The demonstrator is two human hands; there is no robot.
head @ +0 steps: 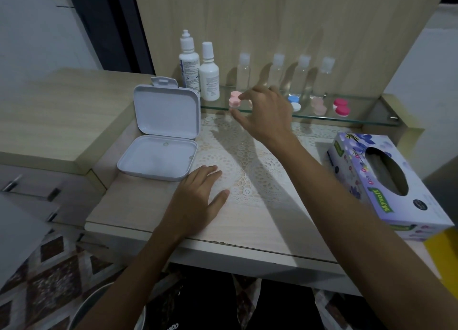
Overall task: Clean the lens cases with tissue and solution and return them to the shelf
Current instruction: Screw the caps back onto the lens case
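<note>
Pink lens case (233, 101): on glass shelf (366, 120), front edge. Right hand (266, 111) spread beside it, fingertips touching or nearly; left hand (198, 200) flat on table (247, 230). Risk: nudged case dropping off the shelf edge.

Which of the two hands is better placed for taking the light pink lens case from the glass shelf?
The right hand: its fingers already reach the light pink lens case on the glass shelf. The left hand rests flat on the table.

Both forearms are bare from wrist to elbow, with no sleeve on either. The left hand (198, 195) and right hand (266, 112) carry no ring, watch or glove. Below the desk edge, dark black clothing (171, 312) with small pale lettering covers the lap.
</note>
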